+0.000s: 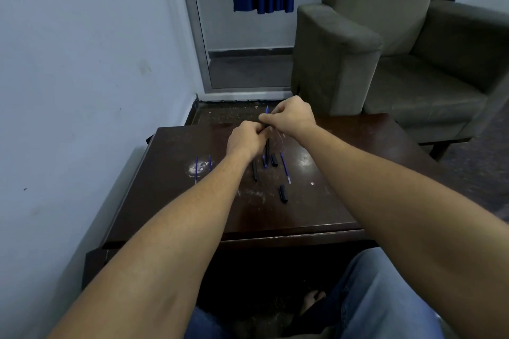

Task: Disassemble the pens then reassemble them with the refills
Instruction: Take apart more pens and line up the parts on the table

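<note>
Left hand point(246, 138): fingers curled round the mid-section of the pen point(267, 146), just above centre frame. Right hand point(290, 118): fingertips pinch the same pen at its upper end, the two hands touching or nearly so. Whether the right fingers sit on the black barrel or on the refill itself cannot be told. Pen is held clear of the table point(344, 173). Its long axis runs near vertical in frame, lower end of the barrel toward the bottom of the frame, blue refill tip point(266, 110) poking out above the right fingers toward the top. Judgement on handling: light, thin, rigid plastic barrel, smooth and apt to twist in the grip. The refill is a slim tube that would bend or kink under side load, so any push or pull is best kept along the axis. Best hold looks like barrel mid-length in one hand, end piece pinched in the other. Below the hands on the table: spare refills point(196, 169) lying left of centre, roughly parallel, another refill point(285, 170) right of centre, and short black pen pieces point(283, 193) scattered between and below. Upper right of frame: grey armchair point(385, 49), well apart from the work.
</note>
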